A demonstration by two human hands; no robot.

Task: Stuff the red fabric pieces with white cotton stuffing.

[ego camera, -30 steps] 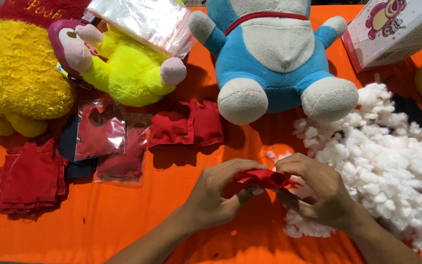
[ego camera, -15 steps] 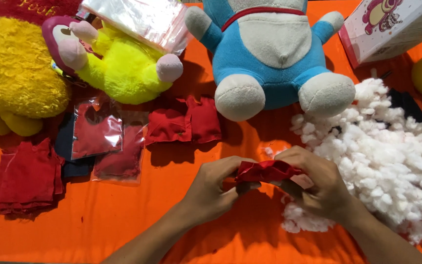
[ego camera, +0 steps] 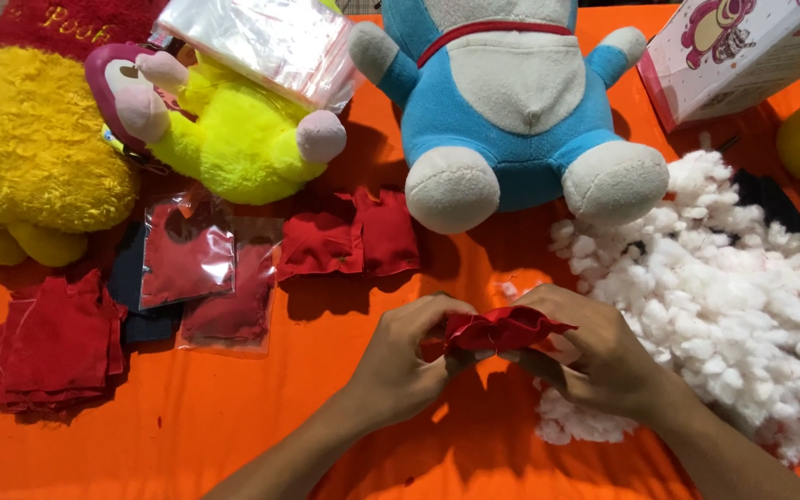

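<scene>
Both my hands grip one small red fabric piece [ego camera: 502, 328] just above the orange cloth [ego camera: 233, 426]. My left hand [ego camera: 409, 356] pinches its left end, and my right hand [ego camera: 594, 347] holds its right end. A big heap of white stuffing [ego camera: 733, 296] lies under and to the right of my right hand. Two more red fabric pieces [ego camera: 349, 241] lie a little beyond my left hand.
At the back sit a blue and white plush toy [ego camera: 511, 102], a yellow-green plush toy [ego camera: 233, 130] under a clear plastic bag [ego camera: 261, 42], and a yellow plush [ego camera: 30, 157]. Bagged red pieces [ego camera: 187, 255], a red fabric stack [ego camera: 53, 343] and a white-pink box [ego camera: 733, 51] lie around.
My hands have kept hold of the red piece and shifted their fingers on it; the piece now looks flatter and more spread between them.
</scene>
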